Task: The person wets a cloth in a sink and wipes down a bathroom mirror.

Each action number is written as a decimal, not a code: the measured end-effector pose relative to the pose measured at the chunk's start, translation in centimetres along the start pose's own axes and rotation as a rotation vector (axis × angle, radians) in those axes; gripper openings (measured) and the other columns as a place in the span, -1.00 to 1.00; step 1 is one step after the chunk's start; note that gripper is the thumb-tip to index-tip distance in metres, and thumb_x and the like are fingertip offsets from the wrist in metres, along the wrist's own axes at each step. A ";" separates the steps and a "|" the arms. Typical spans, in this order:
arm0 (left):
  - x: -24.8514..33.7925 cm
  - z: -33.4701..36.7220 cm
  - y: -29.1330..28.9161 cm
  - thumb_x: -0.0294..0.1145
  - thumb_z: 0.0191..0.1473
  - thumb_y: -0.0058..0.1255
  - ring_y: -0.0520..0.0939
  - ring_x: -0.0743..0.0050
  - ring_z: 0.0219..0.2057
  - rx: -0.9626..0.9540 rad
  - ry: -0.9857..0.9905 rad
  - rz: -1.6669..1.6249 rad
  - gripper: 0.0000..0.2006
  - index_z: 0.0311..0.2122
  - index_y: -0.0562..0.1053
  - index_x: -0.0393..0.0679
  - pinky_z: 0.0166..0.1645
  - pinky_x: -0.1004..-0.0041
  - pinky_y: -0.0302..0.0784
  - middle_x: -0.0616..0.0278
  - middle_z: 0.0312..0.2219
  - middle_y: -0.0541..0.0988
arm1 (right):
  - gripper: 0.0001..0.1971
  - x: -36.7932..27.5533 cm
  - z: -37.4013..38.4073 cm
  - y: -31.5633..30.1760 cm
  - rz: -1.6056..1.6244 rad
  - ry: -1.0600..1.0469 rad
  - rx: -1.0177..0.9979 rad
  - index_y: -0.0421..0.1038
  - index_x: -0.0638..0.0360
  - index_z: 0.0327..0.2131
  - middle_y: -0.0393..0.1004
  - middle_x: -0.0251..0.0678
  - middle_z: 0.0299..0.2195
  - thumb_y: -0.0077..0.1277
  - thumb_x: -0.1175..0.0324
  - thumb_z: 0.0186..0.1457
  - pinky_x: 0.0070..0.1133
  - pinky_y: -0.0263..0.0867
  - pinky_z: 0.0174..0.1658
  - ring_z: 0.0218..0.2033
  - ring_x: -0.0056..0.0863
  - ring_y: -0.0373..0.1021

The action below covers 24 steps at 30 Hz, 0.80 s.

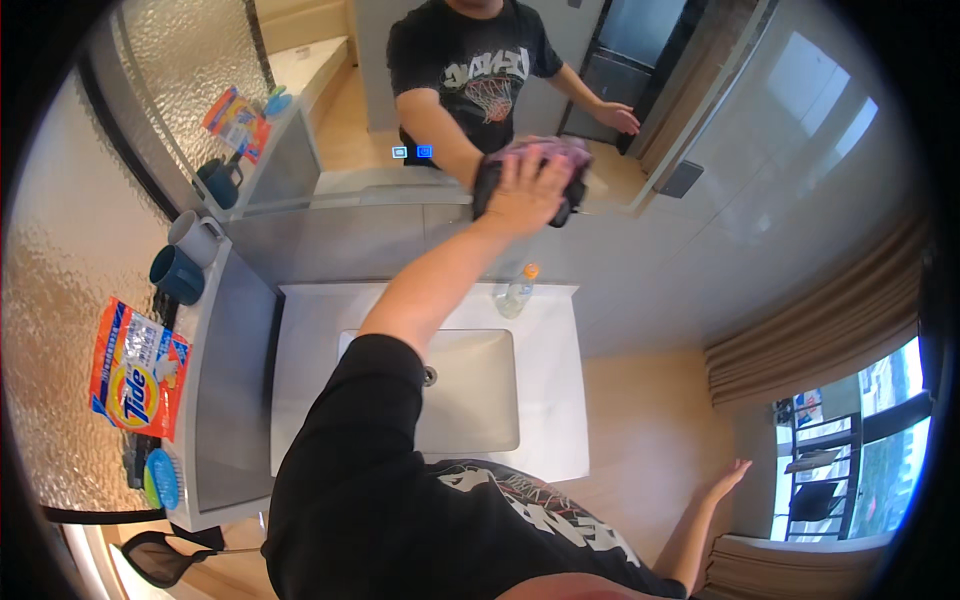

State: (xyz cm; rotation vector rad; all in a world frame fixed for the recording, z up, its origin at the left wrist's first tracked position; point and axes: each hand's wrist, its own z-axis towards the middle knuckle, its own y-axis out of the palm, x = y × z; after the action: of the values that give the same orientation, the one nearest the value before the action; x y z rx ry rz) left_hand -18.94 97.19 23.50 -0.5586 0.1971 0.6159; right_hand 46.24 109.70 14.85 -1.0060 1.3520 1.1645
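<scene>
My left hand (526, 192) reaches up over the basin and presses a dark cloth with a pinkish part (572, 168) flat against the mirror (345, 110), near its lower edge. The fingers are spread over the cloth, and the reflection shows the same arm meeting it. Off to the right, my right hand (733, 477) is held out in the air, fingers extended, holding nothing. Below the left forearm, a clear bottle with an orange cap (516, 295) stands on the back of the white counter (550, 400), beside the rectangular sink (470, 437).
A grey ledge (222, 330) on the left carries a white mug (194, 238), a dark teal mug (178, 275), an orange detergent bag (140, 370) and a blue brush (163, 478). Textured glass (75, 260) stands behind them. Brown curtains (830, 325) and a window are at right.
</scene>
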 end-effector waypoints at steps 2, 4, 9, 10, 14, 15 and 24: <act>2.8 2.5 0.4 -0.03 0.00 0.06 0.08 -0.32 0.25 0.108 0.110 -0.022 -0.38 0.15 0.35 -0.12 0.19 -0.24 0.01 0.10 0.24 0.18 | -0.23 -0.7 -2.7 3.4 0.012 0.043 0.074 -0.14 0.22 0.31 -0.11 -0.07 0.33 -0.34 -0.17 0.24 -0.29 -0.24 0.34 0.35 -0.22 -0.17; 3.9 4.0 0.0 -0.07 0.05 0.01 0.09 -0.23 0.27 0.146 0.127 0.061 -0.41 0.17 0.33 -0.12 0.23 -0.17 -0.01 0.14 0.24 0.18 | -0.29 -0.3 -3.2 6.5 -0.031 -0.025 -0.043 -0.05 0.22 0.28 -0.03 -0.11 0.31 -0.32 -0.12 0.25 -0.29 -0.21 0.33 0.34 -0.24 -0.12; 1.4 3.6 -0.7 -0.21 0.00 -0.09 0.11 0.12 0.30 0.084 0.397 0.005 -0.40 0.21 0.28 -0.08 0.32 0.07 -0.10 0.28 0.26 0.18 | -0.31 1.9 0.8 20.7 -0.366 -0.639 -0.473 -0.20 0.23 0.33 -0.21 -0.14 0.36 -0.27 0.03 0.30 -0.42 -0.31 0.37 0.38 -0.25 -0.24; -2.2 2.6 -1.6 -0.22 -0.01 -0.08 0.12 0.18 0.30 0.028 0.480 0.093 -0.39 0.21 0.28 -0.08 0.33 0.12 -0.10 0.30 0.26 0.18 | -0.28 -3.7 -3.8 29.0 -0.359 -0.494 -0.530 -0.31 0.27 0.33 -0.38 -0.10 0.38 -0.26 0.07 0.31 -0.43 -0.43 0.38 0.40 -0.22 -0.40; -11.7 -1.5 -6.4 -0.15 0.03 -0.03 0.08 0.27 0.32 -0.094 0.515 -0.007 -0.38 0.24 0.25 -0.03 0.38 0.18 -0.20 0.40 0.26 0.19 | -0.12 -13.9 -9.5 47.4 -0.258 -0.753 -0.742 -0.39 0.51 0.28 -0.49 0.15 0.35 -0.16 0.00 0.25 -0.38 -0.54 0.37 0.39 -0.13 -0.55; -12.4 -1.9 -6.9 -0.11 0.02 0.00 0.07 0.27 0.32 -0.094 0.477 0.006 -0.37 0.24 0.25 0.01 0.38 0.18 -0.21 0.41 0.26 0.19 | -0.04 -16.0 -7.1 51.3 -0.264 -0.865 -0.692 -0.39 0.56 0.27 -0.49 0.19 0.34 -0.13 -0.08 0.21 -0.36 -0.55 0.37 0.39 -0.09 -0.57; -13.0 -5.8 -9.7 -0.13 -0.16 0.21 0.14 0.17 0.28 -0.126 0.162 -0.093 -0.27 0.20 0.30 0.04 0.34 0.07 -0.12 0.37 0.21 0.24 | 0.17 -17.8 0.2 54.4 -0.317 -0.834 -0.630 -0.40 0.60 0.25 -0.52 0.22 0.33 -0.07 -0.33 0.05 -0.33 -0.51 0.37 0.38 -0.05 -0.58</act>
State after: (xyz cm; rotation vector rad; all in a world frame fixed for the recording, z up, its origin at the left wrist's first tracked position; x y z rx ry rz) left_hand -23.68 81.02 27.24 -0.7362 0.2845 0.4945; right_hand -5.00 118.93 38.56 -0.9368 0.1541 1.5480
